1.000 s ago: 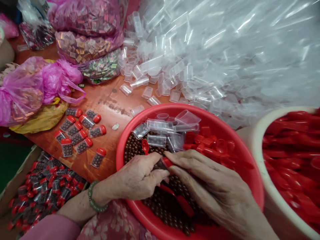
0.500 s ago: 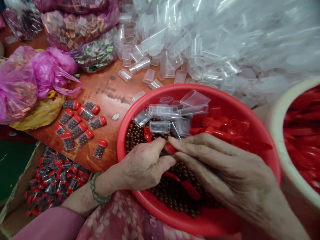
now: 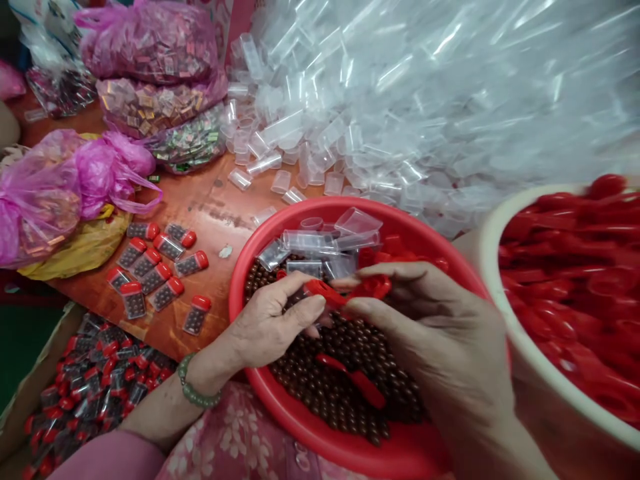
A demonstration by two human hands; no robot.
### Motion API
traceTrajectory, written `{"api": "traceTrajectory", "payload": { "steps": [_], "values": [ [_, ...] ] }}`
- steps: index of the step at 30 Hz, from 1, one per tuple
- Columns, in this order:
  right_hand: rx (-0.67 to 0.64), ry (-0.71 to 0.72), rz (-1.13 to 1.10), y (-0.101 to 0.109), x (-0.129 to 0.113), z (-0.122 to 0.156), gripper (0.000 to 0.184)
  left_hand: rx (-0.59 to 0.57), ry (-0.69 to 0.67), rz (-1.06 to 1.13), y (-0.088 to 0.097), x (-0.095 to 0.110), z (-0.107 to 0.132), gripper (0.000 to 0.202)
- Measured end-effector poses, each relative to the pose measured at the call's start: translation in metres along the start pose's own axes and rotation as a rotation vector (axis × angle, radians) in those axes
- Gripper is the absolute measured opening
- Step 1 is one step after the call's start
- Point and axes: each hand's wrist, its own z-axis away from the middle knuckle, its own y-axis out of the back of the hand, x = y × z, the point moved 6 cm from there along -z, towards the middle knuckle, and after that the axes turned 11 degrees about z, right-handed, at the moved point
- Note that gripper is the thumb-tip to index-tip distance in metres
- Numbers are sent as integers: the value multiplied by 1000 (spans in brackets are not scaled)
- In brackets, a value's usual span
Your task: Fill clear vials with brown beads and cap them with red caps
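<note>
Over the red basin my two hands meet at a red plastic flip-top cap, its lid swung out. My right hand pinches the cap between thumb and fingers. In my left hand is a small clear plastic container, mostly hidden by the fingers, against the cap's left end. Beneath them lie many brown chocolate balls, with a loose red cap on top. Several empty clear containers rest at the basin's far side, beside more red caps.
Filled, capped containers lie on the orange table; many more fill a cardboard box at lower left. A cream tub of red caps stands right. Clear containers are heaped behind. Pink bags sit at upper left.
The view has shifted right and the tub shows more. My hands have drawn a little apart, and the red cap between them now shows opened out.
</note>
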Motion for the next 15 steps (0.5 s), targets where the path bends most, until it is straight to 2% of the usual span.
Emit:
{"api": "traceTrajectory", "payload": {
  "steps": [2,4,6,8,10,13,15],
  "values": [
    [2,176,249,-5,-10,2,31,-6,-9,-13,-1,1,0,32],
    [-71,392,486,-15,-20,6,48,-4,-9,-32,-1,1,0,26],
    [-152,548,629,-27,-24,9,66,7,39,-8,-2,-2,0,22],
    [-162,607,725,-33,-24,11,73,21,96,69,-2,-5,0,20],
    [-117,629,814,-36,-24,12,73,45,105,107,-2,-7,0,17],
    [-33,663,926,-38,-27,16,72,53,86,48,-2,-5,1,12],
    [-23,702,971,-40,-29,18,72,52,74,-17,-1,-2,1,12]
  ]
}}
